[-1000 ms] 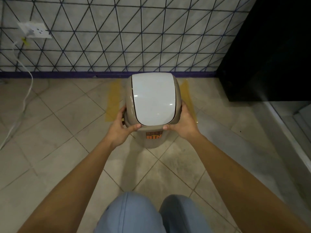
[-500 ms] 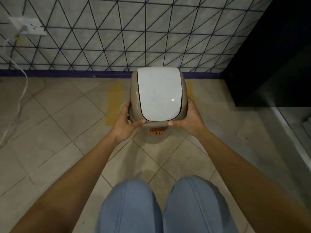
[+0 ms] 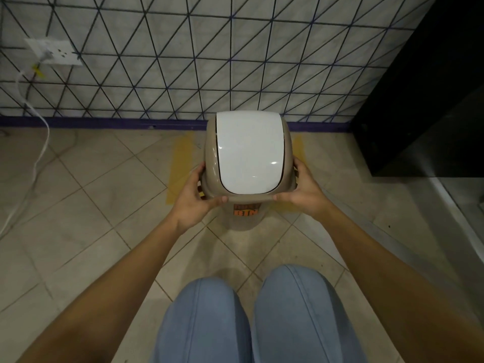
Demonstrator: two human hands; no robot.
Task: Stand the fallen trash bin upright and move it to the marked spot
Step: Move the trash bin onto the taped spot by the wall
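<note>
A: Where are the hands?

B: The left hand [image 3: 192, 203] grips the left side of the trash bin [image 3: 246, 216], its thumb laid along the front rim. The right hand [image 3: 303, 193] mirrors it on the right side, thumb on the same rim. Both are clamped on the bin, one to each side, well apart from each other.

A: And the bin itself?

B: Upright, tan, with a white swing lid [image 3: 250, 153] on top and an orange label [image 3: 245, 210] reading "BIN" low on the front. It sits over the yellow tape marking [image 3: 180, 166] on the floor: one strip shows just left of it, another peeks out on its right. Whether its base touches the floor, I cannot tell.

A: What lies around it?

B: Beige floor tiles [image 3: 86, 218], and just behind the bin a purple baseboard [image 3: 104, 123] under a wall of triangle-patterned tiles [image 3: 183, 61]. A white wall outlet [image 3: 56, 52] sits at upper left with a white cable [image 3: 42, 142] trailing down to the floor. A black cabinet [image 3: 432, 100] stands on the right. The person's knees, in light blue trousers [image 3: 251, 318], fill the bottom of the view.
</note>
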